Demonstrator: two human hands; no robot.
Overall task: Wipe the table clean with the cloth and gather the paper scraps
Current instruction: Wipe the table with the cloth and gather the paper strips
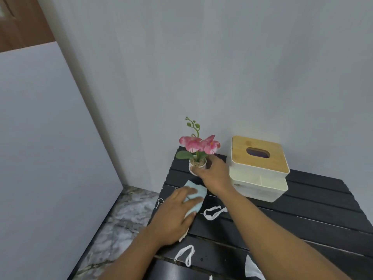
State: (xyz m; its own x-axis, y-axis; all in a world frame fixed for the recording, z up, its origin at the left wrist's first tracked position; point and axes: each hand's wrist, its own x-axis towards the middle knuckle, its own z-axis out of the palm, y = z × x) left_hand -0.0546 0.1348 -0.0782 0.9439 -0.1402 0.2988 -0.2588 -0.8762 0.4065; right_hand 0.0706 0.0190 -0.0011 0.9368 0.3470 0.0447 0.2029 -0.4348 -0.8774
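Cloth: light blue, bunched, on the black slatted tabletop near its far left corner. Left grip lies flat on top of it, fingers stretched out and pressing down, nothing clasped. A bit of fabric pokes out under the heel of the palm.

Paper scraps, all white, all on the tabletop:
- twisted loop just right of the cloth
- second loop near the front edge, just beside the left wrist
- thin small curl at the left edge, beside the left fingers
- larger torn piece at the bottom of the frame, partly cut off

Right grip reaches across above the cloth, fingers curled around a small white flower pot with pink blooms and green leaves. Can't tell whether the pot sits on the slats or is lifted off them.

Tissue box, white body with a wood lid, stands just right of that wrist, at the back of the tabletop against the grey wall. Marble-pattern floor shows to the left.
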